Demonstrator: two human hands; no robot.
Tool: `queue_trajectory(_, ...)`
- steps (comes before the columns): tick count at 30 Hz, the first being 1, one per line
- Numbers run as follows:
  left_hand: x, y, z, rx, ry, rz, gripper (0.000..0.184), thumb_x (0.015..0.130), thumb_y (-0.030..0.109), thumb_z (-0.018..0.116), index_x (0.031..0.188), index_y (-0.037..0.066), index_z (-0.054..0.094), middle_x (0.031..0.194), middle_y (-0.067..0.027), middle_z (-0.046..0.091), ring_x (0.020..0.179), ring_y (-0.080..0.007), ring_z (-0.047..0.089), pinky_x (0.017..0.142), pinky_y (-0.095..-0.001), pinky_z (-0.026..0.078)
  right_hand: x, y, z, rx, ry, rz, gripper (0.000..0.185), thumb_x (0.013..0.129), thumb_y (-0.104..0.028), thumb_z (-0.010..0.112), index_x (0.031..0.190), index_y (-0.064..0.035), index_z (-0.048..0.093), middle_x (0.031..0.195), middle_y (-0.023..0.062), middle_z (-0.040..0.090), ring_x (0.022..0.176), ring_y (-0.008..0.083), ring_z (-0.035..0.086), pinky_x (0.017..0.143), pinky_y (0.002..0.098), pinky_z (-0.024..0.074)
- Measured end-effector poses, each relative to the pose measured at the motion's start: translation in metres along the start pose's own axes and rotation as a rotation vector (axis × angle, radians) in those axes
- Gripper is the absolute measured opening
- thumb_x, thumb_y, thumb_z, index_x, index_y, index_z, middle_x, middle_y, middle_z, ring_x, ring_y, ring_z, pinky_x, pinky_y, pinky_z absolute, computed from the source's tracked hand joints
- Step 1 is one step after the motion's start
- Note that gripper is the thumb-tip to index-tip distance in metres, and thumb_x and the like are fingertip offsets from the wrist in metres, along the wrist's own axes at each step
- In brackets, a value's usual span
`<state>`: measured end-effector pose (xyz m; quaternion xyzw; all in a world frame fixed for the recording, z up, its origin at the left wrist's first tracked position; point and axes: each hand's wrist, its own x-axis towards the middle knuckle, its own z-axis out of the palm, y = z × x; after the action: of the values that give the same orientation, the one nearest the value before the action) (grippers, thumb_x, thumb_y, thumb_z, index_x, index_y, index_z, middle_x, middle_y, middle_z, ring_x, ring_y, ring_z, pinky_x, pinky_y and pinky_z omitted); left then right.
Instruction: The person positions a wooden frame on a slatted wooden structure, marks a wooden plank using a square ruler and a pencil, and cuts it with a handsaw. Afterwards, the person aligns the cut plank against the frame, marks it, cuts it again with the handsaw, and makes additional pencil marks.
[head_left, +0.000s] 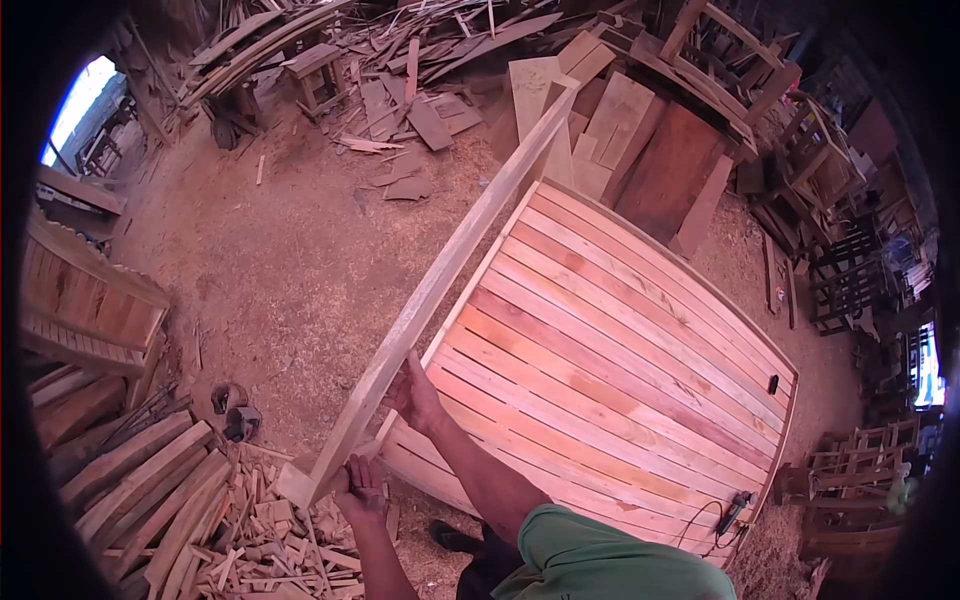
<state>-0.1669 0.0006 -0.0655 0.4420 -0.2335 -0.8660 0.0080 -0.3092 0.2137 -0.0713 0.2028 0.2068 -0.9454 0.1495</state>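
Wooden beam (459, 262), just beside one edge of the slatted panel (610, 345); gripped by the right hand (424, 402), with the left hand (362, 493) at its near end, too hidden to tell whether closed. Apparently at the positioning step; likely calling next for steady two-handed support.

Pale tan long beam (455, 260), striped pink slatted panel (615, 335)
In the grip, the beam is tan with greyish streaks; to the right of the grip, the panel runs in bands of salmon, peach and orange-brown, parted by thin dark lines. Well beyond the grip, a wide board (672, 170) shows deep reddish brown; the floor (290, 240) ahead is dusty brown, flecked lighter. Below the grip, wood scraps (272, 514) are cream to tan; nearer the body, the shirt (610, 560) is green.
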Motion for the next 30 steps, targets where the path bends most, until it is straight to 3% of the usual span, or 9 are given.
queue_trajectory(6,-0.006,-0.001,0.007,0.032,0.033,-0.048,0.031,0.105,0.032,0.067,0.125,0.009,0.066,0.138,-0.0123,0.069,0.132,-0.0314,0.064,0.114,-0.0503,0.054,-0.001,0.001,-0.009,0.044,0.003,0.041,0.082,0.104,-0.079,0.036,0.155,-0.0158,0.048,0.137,0.0123,0.068,0.120,0.0301,0.068,0.104,0.0501,0.0534)
queue_trajectory(9,-0.006,0.001,0.006,0.064,0.040,-0.047,0.032,0.104,0.032,0.067,0.126,0.009,0.066,0.139,-0.0126,0.068,0.132,-0.0322,0.064,0.113,-0.0491,0.054,-0.001,0.004,-0.020,0.024,-0.044,0.095,0.099,0.101,-0.083,0.035,0.170,-0.0139,0.023,0.160,0.0219,0.049,0.141,0.0392,0.055,0.118,0.0553,0.0424)
queue_trajectory(15,-0.003,0.010,-0.023,0.194,-0.002,-0.098,0.030,0.106,0.033,0.065,0.125,0.011,0.067,0.127,-0.0102,0.072,0.121,-0.0303,0.068,0.106,-0.0482,0.057,-0.006,0.019,-0.052,0.135,0.039,0.111,0.079,0.105,-0.077,0.036,0.151,-0.0146,0.053,0.136,0.0132,0.068,0.114,0.0320,0.068,0.101,0.0534,0.0540)
queue_trajectory(18,-0.027,0.009,-0.043,0.395,0.048,-0.049,0.027,0.105,0.033,0.064,0.118,0.010,0.069,0.118,-0.0109,0.075,0.112,-0.0293,0.072,0.097,-0.0459,0.060,-0.039,0.011,-0.049,0.066,0.132,0.116,0.075,0.107,-0.073,0.038,0.150,-0.0127,0.051,0.144,0.0193,0.064,0.123,0.0350,0.066,0.104,0.0553,0.0536)
queue_trajectory(22,-0.049,0.010,-0.121,1.108,0.054,0.037,0.030,0.101,0.036,0.070,0.113,0.008,0.072,0.106,-0.0117,0.077,0.100,-0.0271,0.073,0.086,-0.0401,0.058,-0.081,0.034,-0.129,-0.234,0.384,0.206,0.071,0.108,-0.068,0.043,0.149,-0.0110,0.051,0.149,0.0233,0.060,0.127,0.0354,0.066,0.102,0.0525,0.0549)
queue_trajectory(25,-0.084,0.011,-0.215,1.614,-0.052,0.268,0.041,0.095,0.036,0.072,0.114,-0.001,0.075,0.097,-0.0179,0.076,0.092,-0.0263,0.074,0.089,-0.0399,0.057,-0.142,0.051,-0.207,-0.747,0.527,0.331,0.070,0.104,-0.064,0.054,0.148,-0.0098,0.053,0.122,0.0188,0.073,0.100,0.0286,0.073,0.081,0.0437,0.0592)
queue_trajectory(27,-0.129,0.016,-0.270,1.639,-0.032,0.285,0.048,0.092,0.037,0.075,0.124,0.002,0.074,0.103,-0.0200,0.077,0.099,-0.0279,0.075,0.092,-0.0419,0.056,-0.187,0.069,-0.296,-1.209,0.412,0.292,0.057,0.101,-0.058,0.059,0.122,-0.0053,0.067,0.106,0.0191,0.073,0.081,0.0272,0.072,0.064,0.0433,0.0575)
queue_trajectory(28,-0.159,0.023,-0.290,1.623,0.034,0.274,0.046,0.094,0.035,0.076,0.122,-0.001,0.073,0.102,-0.0170,0.077,0.097,-0.0252,0.073,0.091,-0.0402,0.056,-0.217,0.068,-0.300,-1.431,0.454,0.421,0.055,0.099,-0.058,0.064,0.095,-0.0038,0.072,0.073,0.0112,0.070,0.062,0.0268,0.069,0.054,0.0447,0.0532)
queue_trajectory(30,-0.207,0.023,-0.350,1.480,0.154,0.285,0.043,0.096,0.032,0.076,0.119,-0.005,0.073,0.104,-0.0145,0.077,0.096,-0.0229,0.072,0.090,-0.0382,0.055,-0.261,0.089,-0.385,-1.707,0.270,0.581,0.048,0.098,-0.051,0.064,0.106,-0.0039,0.069,0.082,0.0120,0.071,0.066,0.0275,0.070,0.055,0.0447,0.0526)
